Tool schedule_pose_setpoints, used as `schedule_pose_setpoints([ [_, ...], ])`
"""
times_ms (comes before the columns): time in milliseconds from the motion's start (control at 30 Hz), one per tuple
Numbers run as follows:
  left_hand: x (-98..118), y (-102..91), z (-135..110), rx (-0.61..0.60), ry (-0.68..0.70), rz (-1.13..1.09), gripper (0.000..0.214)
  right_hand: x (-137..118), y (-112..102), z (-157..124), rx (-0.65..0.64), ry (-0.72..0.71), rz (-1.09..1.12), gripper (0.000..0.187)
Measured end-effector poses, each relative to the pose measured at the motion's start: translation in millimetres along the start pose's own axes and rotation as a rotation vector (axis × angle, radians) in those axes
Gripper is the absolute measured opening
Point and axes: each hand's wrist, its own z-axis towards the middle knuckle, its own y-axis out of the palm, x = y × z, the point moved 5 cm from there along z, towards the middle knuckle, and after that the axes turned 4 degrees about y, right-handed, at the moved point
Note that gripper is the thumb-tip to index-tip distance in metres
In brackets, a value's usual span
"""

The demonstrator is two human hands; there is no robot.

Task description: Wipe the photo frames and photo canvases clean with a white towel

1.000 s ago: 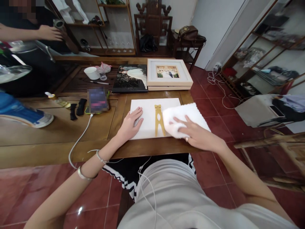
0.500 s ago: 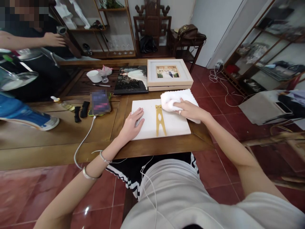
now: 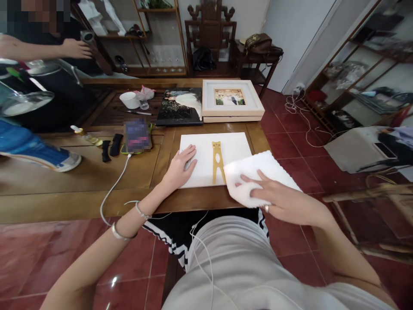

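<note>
A white board [image 3: 202,148] lies flat at the front edge of the wooden table, with a yellow cat-shaped letter A [image 3: 217,162] on its face. My left hand [image 3: 182,167] rests with fingers stretched on the board's left edge. In my right hand [image 3: 270,191] is a white towel [image 3: 258,165], bunched under the fingers. The towel covers the board's front right corner and hangs past the table's edge.
Behind the board stand a framed photo [image 3: 232,101] and a dark photo panel [image 3: 180,105]. To the left are a phone [image 3: 137,134] on a white cable, black straps [image 3: 111,146], a dropper bottle [image 3: 87,136] and a white cup [image 3: 129,100]. A co-worker [image 3: 48,47] is across the table.
My right hand has brought the towel from the board's back right corner toward me, to its front right corner. My left hand has stayed on the left edge.
</note>
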Motion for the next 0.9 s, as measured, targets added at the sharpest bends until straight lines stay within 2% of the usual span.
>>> schedule_pose_setpoints([
  [67, 0, -0.5, 0, -0.001, 0.004, 0.001, 0.041, 5, -1, -3, -0.039, 0.025, 0.021, 0.037],
  [133, 0, -0.7, 0, -0.005, 0.003, 0.001, 0.041, 18, -7, 8, -0.029, 0.074, 0.033, 0.04],
  [267, -1, -0.2, 0, -0.007, -0.001, 0.0, 0.042, 51, -27, 63, 0.108, 0.126, 0.001, 0.033],
  [367, -1, 0.0, 0, -0.005, -0.005, -0.001, 0.042, 64, -40, 112, 0.248, 0.121, 0.047, 0.024],
  [467, -1, -0.1, -1, -0.008, -0.008, 0.0, 0.042, 64, -43, 147, 0.384, 0.103, 0.099, 0.022],
  [533, -1, -0.1, -1, -0.01, -0.006, 0.001, 0.043, 54, -36, 156, 0.405, 0.045, 0.064, 0.024],
  [600, -1, -0.1, -1, -0.009, -0.002, 0.003, 0.043, 37, -22, 152, 0.372, -0.012, -0.021, 0.031],
  [700, 0, 0.1, -1, -0.006, 0.004, 0.005, 0.043, 5, 1, 124, 0.282, -0.074, -0.165, 0.045],
  [833, 0, 0.3, 0, -0.009, 0.013, 0.006, 0.042, -39, 20, 77, 0.149, -0.183, -0.266, 0.041],
  [900, 0, 0.2, 0, -0.006, 0.016, 0.008, 0.042, -48, 21, 66, 0.103, -0.225, -0.273, 0.039],
])
